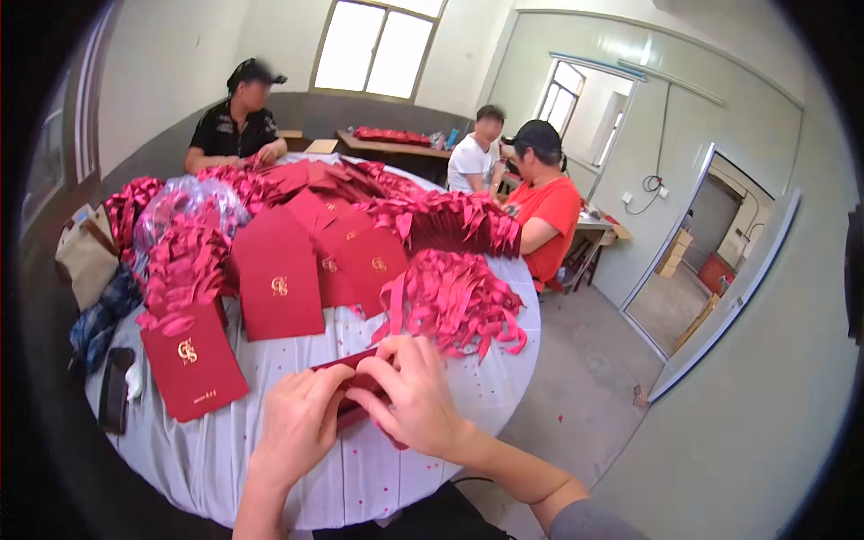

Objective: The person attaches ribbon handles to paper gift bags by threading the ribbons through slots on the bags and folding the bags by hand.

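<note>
Both of my hands work on a dark red paper bag [350, 415] above the near side of the round table. My left hand [301, 416] grips its left part, fingers bent over the edge. My right hand [416, 396] pinches the upper edge from the right, its fingertips close to the left ones. What lies between the fingertips is hidden. Just beyond my right hand is a loose heap of pink-red ribbons [454, 301]. Flat red bags with gold print [281, 288] lie beyond my hands, and another flat red bag [196, 364] rests at the left.
A white cloth [315, 490] covers the table. A dark phone [115, 391], a beige bag [87, 256] and clear plastic [184, 211] sit on the left. More ribboned bags [450, 220] are stacked at the far right. Several people sit around; one in a red shirt [546, 207] is beside the table.
</note>
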Demonstrator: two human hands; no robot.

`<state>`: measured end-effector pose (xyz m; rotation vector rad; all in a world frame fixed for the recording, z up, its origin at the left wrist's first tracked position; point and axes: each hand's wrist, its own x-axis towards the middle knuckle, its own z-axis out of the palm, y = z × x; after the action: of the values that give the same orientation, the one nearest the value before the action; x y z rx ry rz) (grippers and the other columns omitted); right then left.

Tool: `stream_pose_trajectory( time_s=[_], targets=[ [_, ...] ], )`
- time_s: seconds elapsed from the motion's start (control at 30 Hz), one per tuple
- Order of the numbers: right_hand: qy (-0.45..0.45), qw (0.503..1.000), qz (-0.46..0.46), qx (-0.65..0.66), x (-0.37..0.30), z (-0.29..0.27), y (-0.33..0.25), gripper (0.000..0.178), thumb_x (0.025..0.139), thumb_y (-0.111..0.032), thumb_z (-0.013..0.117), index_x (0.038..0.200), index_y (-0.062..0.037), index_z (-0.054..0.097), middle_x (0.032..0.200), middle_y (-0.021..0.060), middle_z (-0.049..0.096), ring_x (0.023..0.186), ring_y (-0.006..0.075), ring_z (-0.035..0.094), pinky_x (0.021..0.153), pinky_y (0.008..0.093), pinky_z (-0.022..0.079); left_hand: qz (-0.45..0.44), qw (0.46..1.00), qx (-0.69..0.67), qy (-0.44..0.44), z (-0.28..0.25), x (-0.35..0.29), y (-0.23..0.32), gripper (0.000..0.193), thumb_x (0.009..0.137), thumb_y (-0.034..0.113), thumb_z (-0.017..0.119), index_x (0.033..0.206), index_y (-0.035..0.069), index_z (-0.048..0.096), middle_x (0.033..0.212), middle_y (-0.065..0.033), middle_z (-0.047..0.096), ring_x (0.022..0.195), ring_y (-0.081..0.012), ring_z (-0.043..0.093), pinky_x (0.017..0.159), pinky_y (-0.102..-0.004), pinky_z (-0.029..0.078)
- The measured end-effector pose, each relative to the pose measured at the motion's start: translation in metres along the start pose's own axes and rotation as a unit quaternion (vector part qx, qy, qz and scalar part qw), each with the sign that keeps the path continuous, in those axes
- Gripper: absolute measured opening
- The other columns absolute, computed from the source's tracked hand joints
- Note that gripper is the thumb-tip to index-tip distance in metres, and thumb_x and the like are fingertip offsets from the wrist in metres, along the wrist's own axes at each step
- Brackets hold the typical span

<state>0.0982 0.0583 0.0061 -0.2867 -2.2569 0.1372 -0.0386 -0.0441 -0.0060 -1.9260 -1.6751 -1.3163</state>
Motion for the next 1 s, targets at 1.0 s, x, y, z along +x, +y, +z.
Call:
stream_pose_trajectory(
  time_s=[1.0],
  targets=[
    [-0.350, 0.903, 0.076, 0.237, 0.063, -0.005, 0.038, 0.017, 0.078, -0.013, 0.063, 0.081, 0.0042, 0.064, 0.072, 0.0103, 0.061, 0.065, 0.0162, 0.058, 0.060, 0.0299, 0.046, -0.006, 0.999, -0.031, 0.011, 0.003, -0.003, 0.000, 0.021, 0.073, -0.001, 0.064, 0.092, 0.002, 0.054, 0.076, -0.0113, 0.062, 0.065, -0.0278, 0.060, 0.059, -0.0364, 0.044]
  ],
)
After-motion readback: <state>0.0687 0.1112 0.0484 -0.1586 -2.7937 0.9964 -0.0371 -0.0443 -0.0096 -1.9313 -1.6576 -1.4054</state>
